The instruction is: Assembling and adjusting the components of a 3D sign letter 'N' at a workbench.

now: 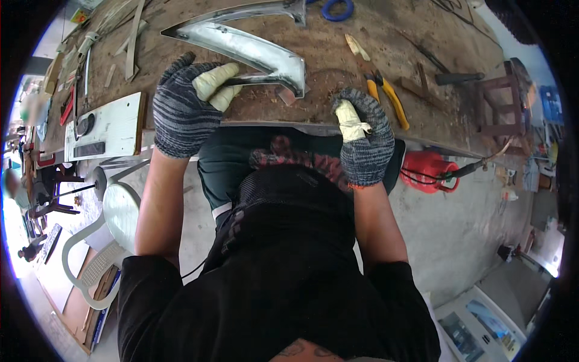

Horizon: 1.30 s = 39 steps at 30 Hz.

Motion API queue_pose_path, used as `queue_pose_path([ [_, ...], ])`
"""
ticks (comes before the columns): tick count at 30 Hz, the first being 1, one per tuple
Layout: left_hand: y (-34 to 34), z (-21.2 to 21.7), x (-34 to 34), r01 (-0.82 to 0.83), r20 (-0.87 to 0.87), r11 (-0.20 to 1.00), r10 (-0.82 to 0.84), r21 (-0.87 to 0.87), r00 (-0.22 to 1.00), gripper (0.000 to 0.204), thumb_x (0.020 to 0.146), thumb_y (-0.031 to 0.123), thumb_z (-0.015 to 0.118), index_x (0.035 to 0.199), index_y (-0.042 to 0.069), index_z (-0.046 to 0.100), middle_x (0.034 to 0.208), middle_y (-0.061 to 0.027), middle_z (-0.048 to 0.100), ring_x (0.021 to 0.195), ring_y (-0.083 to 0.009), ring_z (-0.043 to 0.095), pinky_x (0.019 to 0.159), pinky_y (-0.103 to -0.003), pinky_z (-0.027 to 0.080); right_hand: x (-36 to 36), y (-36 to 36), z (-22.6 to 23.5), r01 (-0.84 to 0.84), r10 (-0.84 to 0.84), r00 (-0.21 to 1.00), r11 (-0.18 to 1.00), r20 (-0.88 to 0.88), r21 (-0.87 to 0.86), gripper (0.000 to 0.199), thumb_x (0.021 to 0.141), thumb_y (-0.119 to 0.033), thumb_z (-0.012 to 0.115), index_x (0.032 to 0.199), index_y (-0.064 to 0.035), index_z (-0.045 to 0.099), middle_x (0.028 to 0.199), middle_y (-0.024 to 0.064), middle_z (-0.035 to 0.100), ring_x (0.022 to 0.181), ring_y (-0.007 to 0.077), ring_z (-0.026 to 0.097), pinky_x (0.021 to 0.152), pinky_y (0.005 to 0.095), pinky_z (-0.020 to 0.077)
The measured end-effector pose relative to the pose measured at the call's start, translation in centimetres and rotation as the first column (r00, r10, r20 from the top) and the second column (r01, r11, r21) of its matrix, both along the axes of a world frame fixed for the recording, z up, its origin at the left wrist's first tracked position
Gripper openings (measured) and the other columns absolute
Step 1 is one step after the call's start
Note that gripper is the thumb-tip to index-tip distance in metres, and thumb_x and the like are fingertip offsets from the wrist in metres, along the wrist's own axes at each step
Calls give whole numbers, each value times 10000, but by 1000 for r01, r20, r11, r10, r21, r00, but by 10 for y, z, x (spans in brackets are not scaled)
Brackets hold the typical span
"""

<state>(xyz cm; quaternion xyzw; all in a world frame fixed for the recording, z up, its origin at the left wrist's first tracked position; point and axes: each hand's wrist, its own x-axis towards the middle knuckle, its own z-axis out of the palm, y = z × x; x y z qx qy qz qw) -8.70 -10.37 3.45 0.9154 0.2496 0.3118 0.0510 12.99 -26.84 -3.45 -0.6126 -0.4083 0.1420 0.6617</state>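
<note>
My left hand [186,108], in a grey-and-black striped knit glove with pale tape around the thumb and a finger, grips the near end of an angular, silvery sheet-metal piece [253,45]. This piece has raised edges, zigzags like a letter and lies on the worn wooden workbench [265,108]. At the bench's near edge is my right hand [367,142], gloved alike with a taped thumb. Its fingers curl inward, and whatever they may hold is hidden. Just beyond it rest pliers [395,104] with yellow handles. A small coppery scrap [286,95] lies beside the metal piece.
A blue ring [336,9] and a dark-handled tool [458,78] lie farther back. On the left are metal strips [134,45] and a white board [123,117]. A red gas cylinder [422,171] stands below the bench at right, a pale plastic chair [120,211] at left.
</note>
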Motion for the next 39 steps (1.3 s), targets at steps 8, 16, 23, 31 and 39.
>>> queue_pose_path([
  [8, -10, -17, -16, 326, 608, 628, 303, -706, 734, 408, 823, 39, 803, 1178, -11, 609, 999, -72, 689, 849, -134, 649, 760, -297, 555, 5, -7, 0, 1, 0, 955, 1000, 298, -6, 247, 899, -178, 692, 1098, -34, 712, 1099, 143, 713, 1041, 320, 667, 970, 423, 489],
  [16, 12, 5, -24, 607, 789, 504, 381, -615, 482, 414, 873, 233, 730, 1203, 31, 583, 958, -75, 657, 811, -195, 648, 809, -381, 553, 1, -13, -7, 98, -70, 958, 992, 277, -85, 170, 910, -45, 669, 1070, -5, 708, 1034, 81, 720, 962, 186, 654, 915, 340, 505],
  [23, 18, 6, -24, 684, 791, 406, 399, -606, 464, 378, 888, 243, 702, 1196, 56, 588, 931, -65, 653, 752, -201, 653, 900, -464, 542, -5, -5, 8, 71, -63, 983, 996, 171, -45, 137, 910, -27, 675, 1039, -6, 717, 1003, 68, 719, 932, 176, 650, 889, 328, 505],
  [31, 14, 12, -25, 720, 807, 388, 410, -575, 424, 410, 887, 263, 701, 1223, 60, 582, 914, -61, 641, 736, -192, 651, 906, -457, 540, -4, -4, 6, 23, -10, 991, 995, 131, -95, 157, 923, -38, 670, 1075, -6, 692, 1036, 78, 701, 952, 192, 648, 907, 336, 510],
  [39, 4, 31, -23, 710, 809, 392, 333, -585, 484, 465, 879, 288, 700, 1258, 51, 573, 909, -56, 633, 734, -185, 651, 897, -444, 546, -2, -5, 5, 27, -12, 990, 995, 142, -100, 167, 921, -34, 669, 1083, 0, 689, 1050, 81, 701, 960, 189, 651, 914, 338, 511],
])
